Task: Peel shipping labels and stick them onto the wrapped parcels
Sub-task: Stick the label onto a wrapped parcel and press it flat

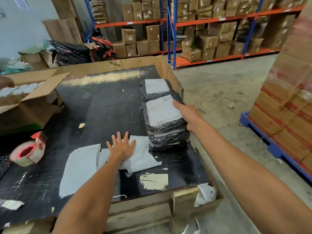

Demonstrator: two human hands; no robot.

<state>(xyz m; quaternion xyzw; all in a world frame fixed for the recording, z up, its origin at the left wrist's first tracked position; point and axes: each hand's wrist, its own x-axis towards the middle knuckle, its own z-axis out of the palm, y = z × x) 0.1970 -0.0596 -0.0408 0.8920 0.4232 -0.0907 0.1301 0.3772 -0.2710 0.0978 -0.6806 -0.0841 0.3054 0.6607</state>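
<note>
At frame centre-right, gripping the stack of wrapped parcels (166, 115) with right hand (187, 115), thumb clamped on top; pressing loose labels (140, 154) with left hand (122, 146), fingers spread. Risking toppling the stack, creasing labels.

A warehouse — tall blue-and-orange pallet racking (168, 22) along the far wall is packed with brown cardboard cartons (152, 32), and a shrink-wrapped stack of boxes (287, 98) stands on a blue pallet (270, 146) on the bare concrete floor (219, 85). A scuffed black tabletop (104, 112) carries a tape roll (27, 153) — a packing station.
</note>
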